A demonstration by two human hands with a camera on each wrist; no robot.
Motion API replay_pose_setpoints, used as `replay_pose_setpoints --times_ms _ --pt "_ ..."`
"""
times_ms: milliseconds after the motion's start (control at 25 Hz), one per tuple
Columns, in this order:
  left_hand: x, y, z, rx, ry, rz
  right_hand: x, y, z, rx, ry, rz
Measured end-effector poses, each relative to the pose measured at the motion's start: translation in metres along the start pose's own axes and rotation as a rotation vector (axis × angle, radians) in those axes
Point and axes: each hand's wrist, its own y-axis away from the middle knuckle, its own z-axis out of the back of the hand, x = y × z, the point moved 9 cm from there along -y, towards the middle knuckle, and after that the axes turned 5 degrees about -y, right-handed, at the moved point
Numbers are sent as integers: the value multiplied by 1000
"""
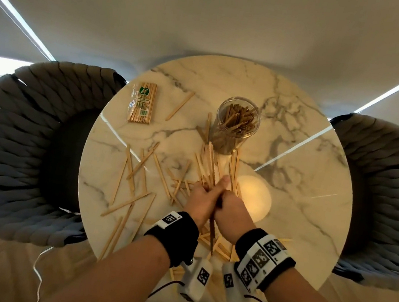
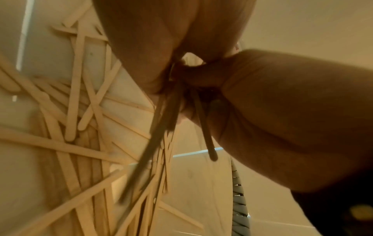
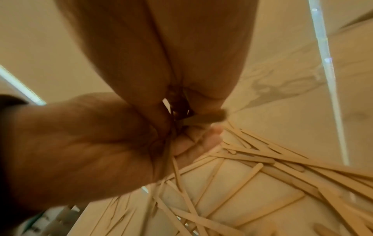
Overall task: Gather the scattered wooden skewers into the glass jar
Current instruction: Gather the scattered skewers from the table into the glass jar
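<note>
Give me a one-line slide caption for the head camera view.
Both hands, left hand and right hand, clasp a bundle of wooden sticks over a marble table, glass jar beyond.

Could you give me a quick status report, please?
Left hand and right hand grip a skewer bundle together. Glass jar part-filled. Many loose skewers remain; nothing blocking.

table (image 1: pixel 298 145): white, grey-veined marble | skewers (image 1: pixel 130 203): pale tan | chairs (image 1: pixel 11 147): grey woven
</note>
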Motion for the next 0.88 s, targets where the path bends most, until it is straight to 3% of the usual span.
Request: replay_pose_setpoints --times_ms 200,320,400,440,520,640,880 --pt "-8 -21 45 -207 -181 -77 24 15 -3 28 -27 183" --pt "-4 -29 59 -123 2 -58 -2 -4 31 -191 -39 33" --pt "-5 -23 62 -63 38 -31 -32 -24 50 -332 219 -160" --pt "-4 -22 63 -47 16 -33 -42 -31 49 -339 335 -227" --pt "-1 -21 67 -54 -34 -43 -49 -44 38 -341 396 -215" --pt "6 -20 70 -71 -45 -9 -49 -49 24 -344 249 -157" --pt "7 -14 45 -42 46 -3 -62 -39 31 -287 -32 -263"
